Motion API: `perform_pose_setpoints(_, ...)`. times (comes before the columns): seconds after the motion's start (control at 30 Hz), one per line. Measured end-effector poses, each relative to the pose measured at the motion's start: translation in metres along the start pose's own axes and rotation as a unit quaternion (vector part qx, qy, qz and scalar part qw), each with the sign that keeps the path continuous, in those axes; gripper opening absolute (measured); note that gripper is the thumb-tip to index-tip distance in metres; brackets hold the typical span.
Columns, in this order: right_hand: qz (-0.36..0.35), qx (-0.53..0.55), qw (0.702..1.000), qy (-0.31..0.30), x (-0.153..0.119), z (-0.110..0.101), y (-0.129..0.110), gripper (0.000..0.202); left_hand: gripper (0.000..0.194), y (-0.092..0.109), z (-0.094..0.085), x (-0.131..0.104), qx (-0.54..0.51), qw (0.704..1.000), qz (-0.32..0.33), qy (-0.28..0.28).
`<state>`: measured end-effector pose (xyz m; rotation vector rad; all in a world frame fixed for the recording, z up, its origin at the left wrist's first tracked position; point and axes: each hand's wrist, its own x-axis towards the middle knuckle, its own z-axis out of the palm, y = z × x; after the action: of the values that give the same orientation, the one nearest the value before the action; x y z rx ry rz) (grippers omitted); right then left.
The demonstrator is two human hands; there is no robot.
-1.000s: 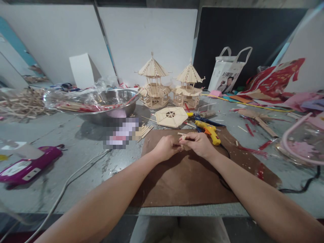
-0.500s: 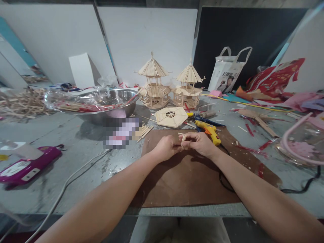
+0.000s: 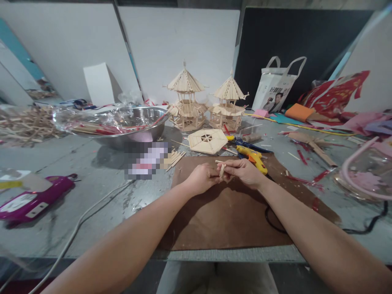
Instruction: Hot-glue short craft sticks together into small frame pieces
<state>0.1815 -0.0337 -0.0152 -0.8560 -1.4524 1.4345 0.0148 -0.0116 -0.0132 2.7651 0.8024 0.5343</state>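
Small pale wooden sticks [image 3: 222, 170] are pinched between my hands above a brown mat [image 3: 220, 220]. My left hand [image 3: 202, 179] is closed around their left side, its fingertips partly hidden. Thumb and fingers of my right hand [image 3: 243, 173] grip the sticks from the other side, and one short stick end juts out at the top. Just beyond lies a flat hexagonal stick panel [image 3: 196, 143] with a spoked opening. A yellow hot glue gun [image 3: 252, 159] rests beside my right hand.
Two stick pagodas [image 3: 185, 98] stand behind the panel. A steel bowl [image 3: 156, 130] with plastic-wrapped sticks is at left, near a purple power strip [image 3: 58, 192]. Loose sticks [image 3: 176, 159] lie by the mat. A white bag [image 3: 271, 92] and pink-handled container [image 3: 346, 163] are at right.
The fingers of my right hand have shifted slightly on the sticks, which are turned a little and show more. My left hand stays almost in place.
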Motion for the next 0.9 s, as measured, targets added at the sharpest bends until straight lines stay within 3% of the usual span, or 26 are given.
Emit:
perform_pose_setpoints(0.43,0.004,-0.001,1.0,0.02,0.0013,0.0017,-0.0001,0.022,0.024,0.0013,0.0001,0.0005,0.025,0.999,0.028,0.002)
perform_pose_setpoints(0.9,-0.005,0.002,1.0,0.027,0.0023,0.0013,0.0035,0.022,0.023,0.0026,0.0003,0.001,0.001,1.0,0.008,0.007)
